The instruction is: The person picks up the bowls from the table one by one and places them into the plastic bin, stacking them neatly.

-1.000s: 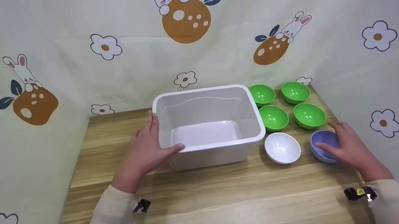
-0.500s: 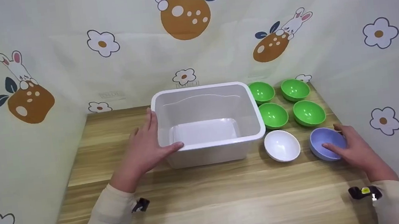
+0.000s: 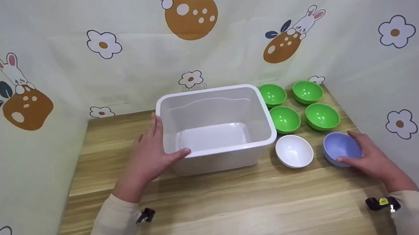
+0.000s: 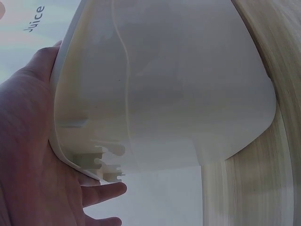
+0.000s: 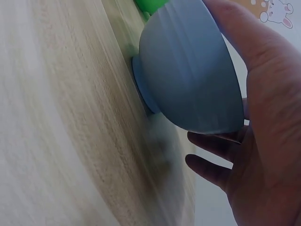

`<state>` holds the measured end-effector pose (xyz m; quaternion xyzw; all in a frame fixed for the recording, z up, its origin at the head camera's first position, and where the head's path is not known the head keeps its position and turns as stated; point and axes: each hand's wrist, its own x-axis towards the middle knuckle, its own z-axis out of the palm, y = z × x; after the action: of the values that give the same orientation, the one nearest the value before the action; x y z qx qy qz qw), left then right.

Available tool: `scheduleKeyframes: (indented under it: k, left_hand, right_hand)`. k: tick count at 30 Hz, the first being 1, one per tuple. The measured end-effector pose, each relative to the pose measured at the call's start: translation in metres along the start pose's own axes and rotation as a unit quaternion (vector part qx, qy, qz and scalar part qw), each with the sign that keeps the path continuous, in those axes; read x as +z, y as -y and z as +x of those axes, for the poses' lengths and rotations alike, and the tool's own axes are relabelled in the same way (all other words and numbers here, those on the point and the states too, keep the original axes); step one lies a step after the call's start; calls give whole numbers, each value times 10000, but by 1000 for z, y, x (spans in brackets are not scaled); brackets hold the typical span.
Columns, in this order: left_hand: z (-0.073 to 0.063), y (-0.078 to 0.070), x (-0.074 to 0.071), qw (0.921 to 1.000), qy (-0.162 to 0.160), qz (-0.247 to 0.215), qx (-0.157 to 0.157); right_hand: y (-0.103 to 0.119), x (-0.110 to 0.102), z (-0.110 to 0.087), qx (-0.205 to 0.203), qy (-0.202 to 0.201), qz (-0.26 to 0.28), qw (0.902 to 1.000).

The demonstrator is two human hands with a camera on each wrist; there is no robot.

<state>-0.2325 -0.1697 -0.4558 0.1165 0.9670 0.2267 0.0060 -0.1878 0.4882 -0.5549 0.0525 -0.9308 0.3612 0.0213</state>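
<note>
In the head view my left hand (image 3: 149, 152) is at the front left corner of a white plastic bin (image 3: 224, 161). Its thumb lies on the front rim, and the straight fingers run along the left side; the left wrist view shows fingertips (image 4: 115, 188) extended beside the wall. My right hand (image 3: 374, 160) holds a blue bowl (image 3: 340, 144) at its right side, thumb at the near rim and fingers around the outside. In the right wrist view that bowl stands upright on its foot, partly hiding the thumb. A white bowl (image 3: 294, 151) sits just left of it.
Several green bowls stand in two columns behind, including one green bowl (image 3: 322, 116) nearest the blue one. The left columns stand close against the bin's right side. A patterned cloth (image 3: 137, 70) screens the back and both sides of the wooden table (image 3: 228, 210).
My right hand has shifted a little right and towards me on the blue bowl, its thumb drawing back to the near rim. The left hand stays in place. The head view tilts slightly.
</note>
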Motion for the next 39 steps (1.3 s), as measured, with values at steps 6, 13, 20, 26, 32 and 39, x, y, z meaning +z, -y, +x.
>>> scheduleKeyframes:
  k: [6, 13, 20, 26, 32, 39]
  left_hand:
    - [-1, -1, 0, 10000, -34, 4, -72]
    - [-1, -2, 1, 10000, -48, -3, -13]
    - [-1, -2, 1, 10000, -80, -36, -11]
    - [-1, -2, 0, 10000, -80, -5, -23]
    - [-1, -2, 0, 9999, -93, 61, 14]
    - [-2, -2, 0, 9999, -77, 91, -19]
  right_hand:
    - [4, 2, 2, 28, 98, -4, 9999]
    - [6, 4, -3, 69, 201, -106, 9997]
    - [8, 5, -3, 161, 309, -277, 9990]
    - [12, 5, -2, 163, 234, -196, 9994]
    - [13, 7, -1, 137, 70, -101, 9998]
    - [15, 6, 3, 47, -206, -121, 9997]
